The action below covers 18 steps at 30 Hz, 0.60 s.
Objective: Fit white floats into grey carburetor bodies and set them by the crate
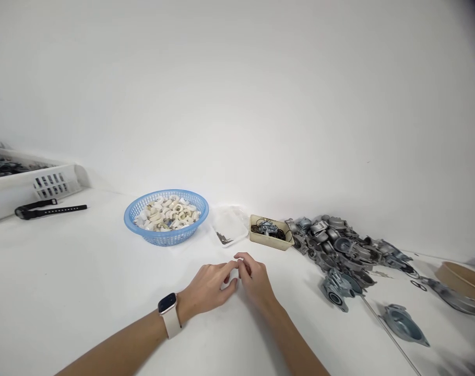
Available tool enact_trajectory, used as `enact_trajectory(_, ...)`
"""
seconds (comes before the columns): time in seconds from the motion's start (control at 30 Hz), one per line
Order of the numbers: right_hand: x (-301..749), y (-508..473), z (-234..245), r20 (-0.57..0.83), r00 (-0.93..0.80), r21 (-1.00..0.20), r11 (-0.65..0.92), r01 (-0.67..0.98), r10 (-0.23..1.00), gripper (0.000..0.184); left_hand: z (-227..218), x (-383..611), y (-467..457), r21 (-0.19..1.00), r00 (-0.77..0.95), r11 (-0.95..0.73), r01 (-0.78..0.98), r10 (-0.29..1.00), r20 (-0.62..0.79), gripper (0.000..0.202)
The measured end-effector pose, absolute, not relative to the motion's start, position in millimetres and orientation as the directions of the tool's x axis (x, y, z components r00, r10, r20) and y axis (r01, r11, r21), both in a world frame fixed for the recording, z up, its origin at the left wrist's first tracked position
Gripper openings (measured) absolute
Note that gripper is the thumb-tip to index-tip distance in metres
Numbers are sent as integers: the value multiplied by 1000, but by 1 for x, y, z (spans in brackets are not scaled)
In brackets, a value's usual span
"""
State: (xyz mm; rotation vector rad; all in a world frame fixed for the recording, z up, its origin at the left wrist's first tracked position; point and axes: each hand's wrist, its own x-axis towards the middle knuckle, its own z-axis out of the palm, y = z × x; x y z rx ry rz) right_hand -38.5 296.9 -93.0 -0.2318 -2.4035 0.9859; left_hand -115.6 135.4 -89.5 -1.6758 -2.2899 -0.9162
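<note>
Blue basket (169, 238) L, metal parts (351, 248) R; hands (209, 284) (256, 282) together btwn, can't tell if gripping.

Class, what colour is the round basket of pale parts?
The basket is blue, seen best in the head view.

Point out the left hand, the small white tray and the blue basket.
Left hand (209, 284): head view, back of the hand.
Small white tray (233, 226): head view, bare floor.
Blue basket (169, 239): head view, front wall.
</note>
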Motion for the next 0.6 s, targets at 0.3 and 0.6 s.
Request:
enact_trajectory(0.3, -39, 297, -92, 417, -839, -697, 715, -50, 349, 32, -89, -114, 135, 390, -370, 197, 900, 819, 439, 25)
enact_trajectory(0.6, -41, 300, -99, 428, -837, -698, 713, -67, 341, 32, -90, -114, 135, 381, -362, 193, 904, 820, 444, 22)
